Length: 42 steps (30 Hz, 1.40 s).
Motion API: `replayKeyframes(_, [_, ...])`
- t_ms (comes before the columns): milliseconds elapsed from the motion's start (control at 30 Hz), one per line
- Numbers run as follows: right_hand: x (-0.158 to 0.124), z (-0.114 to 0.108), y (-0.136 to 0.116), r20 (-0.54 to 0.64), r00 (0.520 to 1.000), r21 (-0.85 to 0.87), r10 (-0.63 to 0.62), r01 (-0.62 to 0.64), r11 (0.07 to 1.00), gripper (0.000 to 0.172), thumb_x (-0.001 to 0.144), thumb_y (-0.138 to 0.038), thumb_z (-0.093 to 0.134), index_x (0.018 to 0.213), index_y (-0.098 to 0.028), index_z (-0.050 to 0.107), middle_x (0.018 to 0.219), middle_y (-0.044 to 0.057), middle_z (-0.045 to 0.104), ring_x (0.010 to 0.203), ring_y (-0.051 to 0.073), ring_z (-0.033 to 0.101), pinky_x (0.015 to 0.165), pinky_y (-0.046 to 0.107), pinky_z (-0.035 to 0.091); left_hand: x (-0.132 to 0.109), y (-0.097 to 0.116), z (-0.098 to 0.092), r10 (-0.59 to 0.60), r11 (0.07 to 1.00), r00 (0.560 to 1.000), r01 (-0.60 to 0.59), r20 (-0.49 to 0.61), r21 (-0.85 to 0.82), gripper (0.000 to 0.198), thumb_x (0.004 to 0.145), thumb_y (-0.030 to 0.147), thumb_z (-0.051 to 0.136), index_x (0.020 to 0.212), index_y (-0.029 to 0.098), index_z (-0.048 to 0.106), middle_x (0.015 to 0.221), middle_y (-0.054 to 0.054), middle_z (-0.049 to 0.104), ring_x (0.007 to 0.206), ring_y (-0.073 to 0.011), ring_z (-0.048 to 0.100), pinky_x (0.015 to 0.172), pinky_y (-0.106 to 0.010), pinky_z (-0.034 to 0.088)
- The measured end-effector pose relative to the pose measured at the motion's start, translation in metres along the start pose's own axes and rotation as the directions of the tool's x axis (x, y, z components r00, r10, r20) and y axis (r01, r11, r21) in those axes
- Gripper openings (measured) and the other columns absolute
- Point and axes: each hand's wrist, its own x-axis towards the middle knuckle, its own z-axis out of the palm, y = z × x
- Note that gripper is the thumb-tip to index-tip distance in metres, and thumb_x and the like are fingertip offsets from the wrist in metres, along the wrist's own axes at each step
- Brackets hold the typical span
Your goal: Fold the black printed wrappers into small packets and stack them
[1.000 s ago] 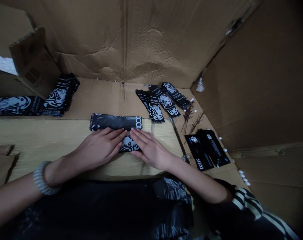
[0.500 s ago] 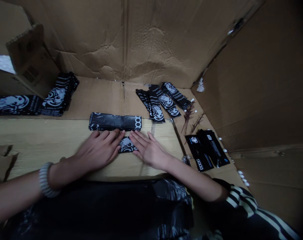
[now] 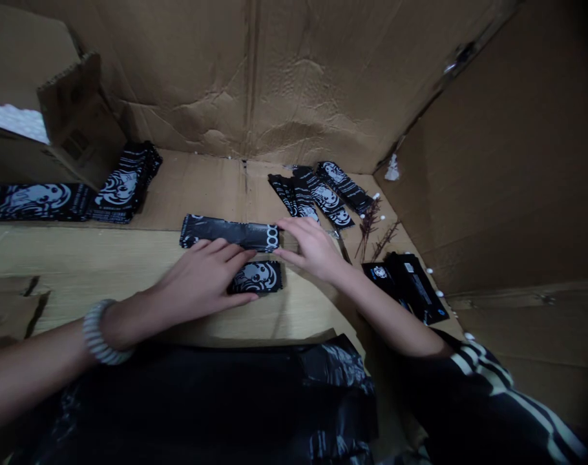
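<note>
My left hand (image 3: 204, 281) lies flat, fingers spread, pressing on the left part of a small black packet with a white printed figure (image 3: 260, 276) on the cardboard surface. My right hand (image 3: 311, 245) is stretched out further back, fingers apart, its fingertips resting at the right end of a long black folded strip (image 3: 229, 232). A beaded bracelet (image 3: 97, 332) is on my left wrist. Just behind my right hand lies a fanned group of black printed packets (image 3: 318, 197).
A stack of black printed packets (image 3: 124, 184) sits at the back left beside a long printed one (image 3: 30, 200). Black cards (image 3: 410, 284) and thin dry twigs (image 3: 376, 229) lie at the right. Cardboard walls (image 3: 294, 77) enclose the space. A black plastic bag (image 3: 216, 400) covers the near edge.
My right hand has left the small packet and moved back and right to the end of the long strip. The small packet now shows more fully. My left hand stays on it.
</note>
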Motion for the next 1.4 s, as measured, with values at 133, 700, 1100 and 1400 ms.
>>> replayKeyframes(133, [0.026,0.006,0.000,0.151,0.986,-0.028,0.070,-0.066,0.997,0.073,0.089,-0.032,0.083,0.153,-0.011,0.054,0.145,0.019,0.068,0.133,0.036,0.061,0.113,0.051,0.050,0.018,0.019,-0.005,-0.024,0.996,0.990,0.036,0.140,-0.087,0.065,0.090,0.057,0.074,0.138,0.015,0.064,0.126,-0.017,0.075,0.120,-0.0384,0.067,0.096,-0.047,0.053])
replayKeyframes(700, [0.021,0.000,0.007,0.203,0.977,-0.105,0.066,-0.046,0.993,0.060,0.093,-0.032,0.080,0.147,-0.013,0.062,0.136,0.018,0.074,0.125,0.035,0.068,0.106,0.048,0.051,0.005,0.009,0.000,-0.145,0.969,0.972,0.177,0.184,-0.170,0.044,0.085,0.043,0.078,0.120,0.020,0.065,0.112,-0.014,0.076,0.105,-0.0359,0.074,0.083,-0.041,0.056])
replayKeyframes(1100, [0.004,-0.017,0.025,0.173,0.982,-0.106,0.074,-0.056,0.993,0.062,0.090,-0.037,0.076,0.148,-0.018,0.061,0.129,0.015,0.076,0.118,0.036,0.068,0.098,0.050,0.054,-0.002,0.002,0.002,-0.132,0.965,0.983,0.157,0.130,-0.209,0.057,0.083,0.053,0.079,0.126,0.018,0.064,0.116,-0.017,0.076,0.106,-0.0369,0.074,0.085,-0.043,0.056])
replayKeyframes(1400, [0.003,0.002,0.019,0.159,0.982,-0.111,0.105,-0.088,0.990,0.075,0.087,-0.032,0.080,0.154,-0.015,0.051,0.141,0.019,0.069,0.125,0.038,0.064,0.106,0.054,0.050,0.005,0.009,0.000,-0.128,0.960,0.985,0.152,0.116,-0.236,0.055,0.087,0.045,0.075,0.135,0.022,0.061,0.121,-0.014,0.076,0.107,-0.0376,0.075,0.084,-0.045,0.058])
